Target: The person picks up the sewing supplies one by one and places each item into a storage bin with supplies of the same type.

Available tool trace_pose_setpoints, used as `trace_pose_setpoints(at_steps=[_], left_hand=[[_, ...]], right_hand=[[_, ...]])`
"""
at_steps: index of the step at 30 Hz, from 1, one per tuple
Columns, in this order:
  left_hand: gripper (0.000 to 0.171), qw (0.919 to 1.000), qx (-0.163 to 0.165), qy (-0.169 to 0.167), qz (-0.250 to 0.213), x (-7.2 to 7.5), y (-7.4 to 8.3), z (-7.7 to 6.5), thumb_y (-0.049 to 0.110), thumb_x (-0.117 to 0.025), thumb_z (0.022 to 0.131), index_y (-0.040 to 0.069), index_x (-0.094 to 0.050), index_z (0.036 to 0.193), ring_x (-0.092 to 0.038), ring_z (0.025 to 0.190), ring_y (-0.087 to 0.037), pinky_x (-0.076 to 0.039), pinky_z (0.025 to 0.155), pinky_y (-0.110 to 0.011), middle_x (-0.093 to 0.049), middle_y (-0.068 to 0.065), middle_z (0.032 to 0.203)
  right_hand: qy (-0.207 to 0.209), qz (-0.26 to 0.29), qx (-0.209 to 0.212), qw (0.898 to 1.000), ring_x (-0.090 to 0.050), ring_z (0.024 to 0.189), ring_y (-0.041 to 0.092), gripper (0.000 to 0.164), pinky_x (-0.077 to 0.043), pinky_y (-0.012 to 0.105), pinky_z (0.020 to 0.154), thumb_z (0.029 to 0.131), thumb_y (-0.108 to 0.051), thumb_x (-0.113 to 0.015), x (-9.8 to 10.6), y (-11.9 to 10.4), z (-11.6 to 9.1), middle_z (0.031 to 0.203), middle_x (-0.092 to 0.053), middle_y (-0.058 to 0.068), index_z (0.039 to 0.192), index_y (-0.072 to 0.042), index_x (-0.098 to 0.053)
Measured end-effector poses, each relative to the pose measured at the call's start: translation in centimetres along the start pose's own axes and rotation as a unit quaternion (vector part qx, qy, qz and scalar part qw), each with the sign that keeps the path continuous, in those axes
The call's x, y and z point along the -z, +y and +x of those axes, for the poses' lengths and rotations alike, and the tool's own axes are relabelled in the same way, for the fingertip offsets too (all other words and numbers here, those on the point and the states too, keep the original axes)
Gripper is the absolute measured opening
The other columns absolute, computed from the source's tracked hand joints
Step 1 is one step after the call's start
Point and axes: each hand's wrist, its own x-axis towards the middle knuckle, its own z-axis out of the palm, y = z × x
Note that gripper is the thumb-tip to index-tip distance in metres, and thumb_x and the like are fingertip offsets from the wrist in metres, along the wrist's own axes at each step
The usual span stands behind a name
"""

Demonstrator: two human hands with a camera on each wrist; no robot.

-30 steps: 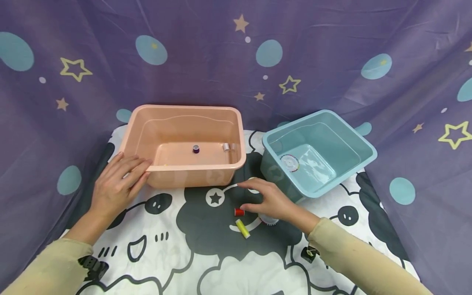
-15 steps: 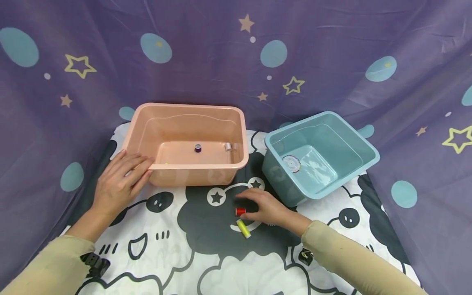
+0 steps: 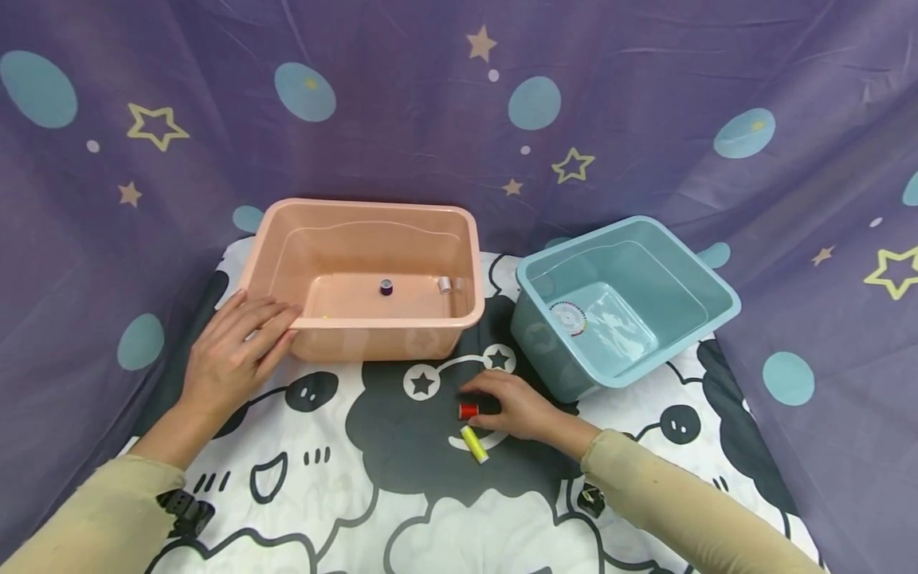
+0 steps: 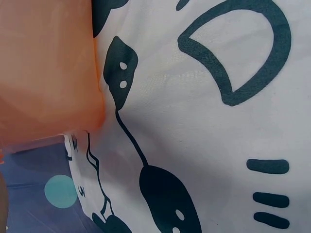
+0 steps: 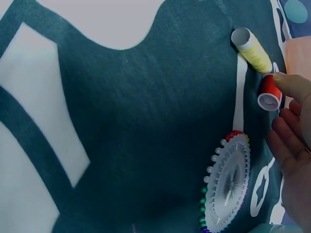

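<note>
My left hand (image 3: 233,351) rests on the front-left corner of the pink bin (image 3: 387,343), fingers over its rim; only a sliver of it enters the left wrist view. My right hand (image 3: 516,406) is low over the cloth, index finger and thumb spread about a small red thread spool (image 3: 468,411). In the right wrist view the thumb tip meets the red spool (image 5: 269,93), while the other fingers stay apart from it. A yellow thread spool (image 3: 474,444) lies close by. A pin wheel with coloured heads (image 5: 228,187) lies on the cloth, hidden beneath the right hand in the head view.
Inside the pink bin are a dark purple spool (image 3: 386,288) and a white spool (image 3: 445,285). A blue bin (image 3: 588,355) stands at the right with another pin wheel (image 3: 569,318) in it. Behind hangs a purple curtain (image 3: 402,119).
My right hand has moved down and slightly left, bringing the thumb to the red spool and covering the pin wheel on the cloth. My left hand stays on the pink bin.
</note>
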Motion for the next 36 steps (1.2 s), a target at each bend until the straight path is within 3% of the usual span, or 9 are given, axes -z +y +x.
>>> trace_pose_setpoints(at_steps=[20, 27, 36], left_hand=[[0.038, 1.0000, -0.003, 0.005, -0.001, -0.1, -0.1, 0.2, 0.032, -0.058, 0.111, 0.003, -0.078, 0.124, -0.072, 0.107, -0.048, -0.047, 0.114, -0.064, -0.078, -0.020, 0.111], [0.037, 1.0000, -0.005, 0.006, -0.002, -0.1, -0.1, 0.1, 0.032, -0.058, 0.111, 0.003, -0.078, 0.124, -0.072, 0.107, -0.048, -0.047, 0.114, -0.064, -0.078, -0.020, 0.111], [0.038, 1.0000, -0.004, 0.004, -0.001, -0.1, 0.0, 0.0, 0.032, -0.058, 0.111, 0.002, -0.078, 0.124, -0.072, 0.107, -0.048, -0.047, 0.112, -0.066, -0.078, -0.021, 0.111]], right_hand=[[-0.014, 0.007, 0.011, 1.000, -0.064, 0.098, 0.011, 0.028, -0.059, 0.029, 0.092, 0.095, -0.013, -0.083, -0.7, 0.0, 0.6, 0.113, -0.072, -0.001, 0.122, -0.012, -0.076], [0.002, 0.077, -0.013, 0.997, -0.068, 0.093, 0.015, 0.027, -0.062, 0.031, 0.085, 0.092, -0.008, -0.084, -0.1, -0.6, 0.7, 0.106, -0.074, -0.001, 0.118, -0.009, -0.078], [0.023, 0.141, -0.034, 0.989, -0.068, 0.093, 0.008, 0.029, -0.063, 0.031, 0.089, 0.090, -0.005, -0.084, 1.0, -1.7, 0.8, 0.106, -0.075, -0.003, 0.118, -0.007, -0.078]])
